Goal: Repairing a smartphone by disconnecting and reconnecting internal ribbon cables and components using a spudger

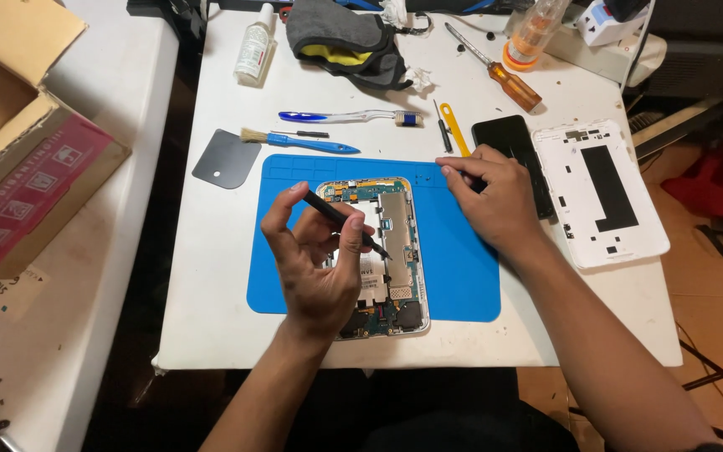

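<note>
An opened tablet (395,219) with bare circuit boards lies on a blue work mat (453,268). My left hand (315,259) holds a thin black screwdriver (340,219), its tip touching the tablet's inside near the middle. My right hand (491,197) rests on the mat's upper right corner, fingers pinched together; what it pinches is too small to tell. It lies next to a black battery (508,138) and the white back cover (600,192).
On the white table: a yellow pry tool (453,127), small black screwdriver (443,127), orange-handled screwdriver (504,74), blue toothbrush (349,117), blue brush (299,141), dark plastic card (226,157), two bottles (254,46), grey cloth (345,38). A cardboard box (10,125) stands left.
</note>
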